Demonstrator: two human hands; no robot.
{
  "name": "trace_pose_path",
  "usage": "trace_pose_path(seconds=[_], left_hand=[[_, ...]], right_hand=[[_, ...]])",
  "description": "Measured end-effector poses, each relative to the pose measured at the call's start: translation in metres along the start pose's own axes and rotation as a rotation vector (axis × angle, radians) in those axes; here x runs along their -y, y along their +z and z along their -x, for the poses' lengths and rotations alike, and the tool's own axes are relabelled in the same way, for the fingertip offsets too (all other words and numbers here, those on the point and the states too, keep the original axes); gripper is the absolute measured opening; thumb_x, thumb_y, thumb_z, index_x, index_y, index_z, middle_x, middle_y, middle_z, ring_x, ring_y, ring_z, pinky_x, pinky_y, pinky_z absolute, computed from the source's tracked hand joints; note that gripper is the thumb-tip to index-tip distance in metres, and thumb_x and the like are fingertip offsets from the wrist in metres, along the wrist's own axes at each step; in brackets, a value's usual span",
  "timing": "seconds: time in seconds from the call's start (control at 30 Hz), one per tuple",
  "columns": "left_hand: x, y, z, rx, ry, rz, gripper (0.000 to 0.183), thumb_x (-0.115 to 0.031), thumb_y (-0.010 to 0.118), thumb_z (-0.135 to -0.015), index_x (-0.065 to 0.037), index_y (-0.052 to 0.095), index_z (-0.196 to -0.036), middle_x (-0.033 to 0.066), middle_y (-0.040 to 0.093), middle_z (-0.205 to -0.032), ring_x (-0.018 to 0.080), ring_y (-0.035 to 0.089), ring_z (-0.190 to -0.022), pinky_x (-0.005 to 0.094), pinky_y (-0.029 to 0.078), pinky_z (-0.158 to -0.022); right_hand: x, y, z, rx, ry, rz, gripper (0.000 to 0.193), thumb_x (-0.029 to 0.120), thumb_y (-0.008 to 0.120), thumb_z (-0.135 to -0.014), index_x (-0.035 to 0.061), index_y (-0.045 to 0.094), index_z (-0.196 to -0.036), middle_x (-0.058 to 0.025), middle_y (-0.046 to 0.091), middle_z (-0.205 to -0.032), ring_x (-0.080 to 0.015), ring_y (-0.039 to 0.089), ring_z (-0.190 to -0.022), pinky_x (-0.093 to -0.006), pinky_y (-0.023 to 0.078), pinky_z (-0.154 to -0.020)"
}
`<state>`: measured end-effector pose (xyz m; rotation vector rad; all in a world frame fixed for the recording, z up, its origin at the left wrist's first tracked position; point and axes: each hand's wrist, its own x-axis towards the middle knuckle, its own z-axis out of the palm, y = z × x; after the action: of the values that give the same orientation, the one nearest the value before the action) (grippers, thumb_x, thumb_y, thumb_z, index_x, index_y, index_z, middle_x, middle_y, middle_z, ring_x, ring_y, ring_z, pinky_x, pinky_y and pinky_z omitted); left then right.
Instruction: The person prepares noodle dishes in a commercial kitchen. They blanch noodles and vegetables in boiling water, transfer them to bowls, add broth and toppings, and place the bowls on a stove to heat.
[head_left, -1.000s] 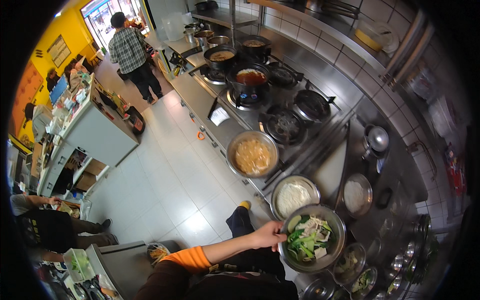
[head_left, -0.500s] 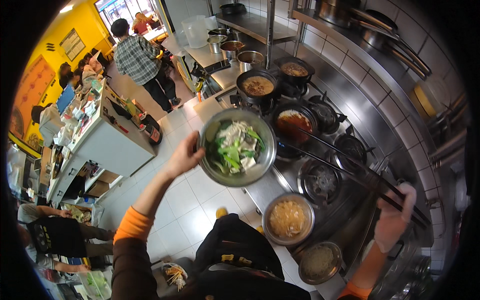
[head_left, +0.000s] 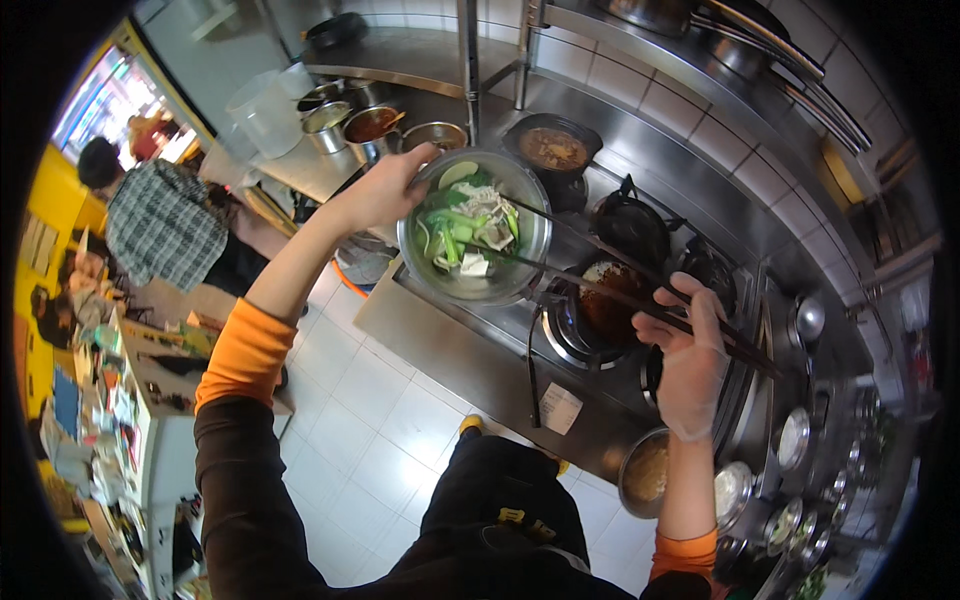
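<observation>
A person in a checked shirt [head_left: 160, 225] stands at far left. The left hand [head_left: 378, 195] grips the rim of a steel bowl of greens [head_left: 474, 240] held above the stove [head_left: 640, 330], while the gloved right hand [head_left: 690, 360] pinches long chopsticks [head_left: 620, 290] whose tips reach into the bowl.

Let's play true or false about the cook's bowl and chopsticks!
1. The left hand holds a metal bowl by its rim. True.
2. The bowl holds only soup. False: greens and pale pieces lie in it.
3. The right hand holds long dark chopsticks. True.
4. The chopstick tips point away from the bowl. False: they reach into it.
5. The bowl rests on the floor. False: it is held up over the stove's edge.
</observation>
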<state>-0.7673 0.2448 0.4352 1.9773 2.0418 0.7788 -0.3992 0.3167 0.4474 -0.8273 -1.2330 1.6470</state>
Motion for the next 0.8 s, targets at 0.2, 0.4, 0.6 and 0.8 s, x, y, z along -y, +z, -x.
trace_pose_path(seconds=[0.2, 0.4, 0.6, 0.8], left_hand=[[0.025, 0.009, -0.084, 0.05, 0.115, -0.241, 0.038, 0.0, 0.051, -0.074, -0.001, 0.045, -0.112, 0.0258, 0.059, -0.08, 0.0414, 0.058, -0.079, 0.0462, 0.046, -0.07], [0.017, 0.018, -0.122, 0.117, 0.174, -0.415, 0.042, 0.001, 0.052, -0.073, -0.003, 0.047, -0.114, 0.0224, 0.061, -0.082, 0.0377, 0.06, -0.081, 0.0441, 0.049, -0.071], [0.011, 0.03, -0.126, 0.117, 0.357, -0.564, 0.038, -0.001, 0.052, -0.072, -0.003, 0.05, -0.11, 0.0193, 0.06, -0.07, 0.0358, 0.06, -0.07, 0.0433, 0.048, -0.063], [0.014, 0.04, -0.114, 0.076, 0.457, -0.649, 0.035, -0.004, 0.051, -0.074, -0.002, 0.053, -0.11, 0.0145, 0.059, -0.075, 0.0319, 0.06, -0.072, 0.0396, 0.049, -0.063]], right_hand=[[-0.048, 0.032, -0.006, -0.221, -0.114, -0.008, 0.03, 0.025, 0.041, -0.094, -0.0017, 0.049, -0.105, -0.0139, 0.055, -0.091, -0.0269, 0.064, -0.081, -0.0319, 0.052, -0.076], [-0.069, 0.039, -0.009, -0.363, 0.006, -0.275, 0.032, 0.026, 0.038, -0.095, -0.0033, 0.05, -0.1, -0.02, 0.062, -0.09, -0.028, 0.064, -0.083, -0.0314, 0.052, -0.079], [-0.081, 0.036, 0.001, -0.442, 0.047, -0.327, 0.034, 0.027, 0.036, -0.096, -0.0038, 0.048, -0.1, -0.0215, 0.061, -0.089, -0.0299, 0.063, -0.085, -0.0337, 0.052, -0.081], [-0.086, 0.031, 0.009, -0.484, 0.057, -0.303, 0.033, 0.025, 0.036, -0.096, -0.0049, 0.049, -0.099, -0.0222, 0.061, -0.087, -0.0309, 0.064, -0.082, -0.0339, 0.053, -0.078]])
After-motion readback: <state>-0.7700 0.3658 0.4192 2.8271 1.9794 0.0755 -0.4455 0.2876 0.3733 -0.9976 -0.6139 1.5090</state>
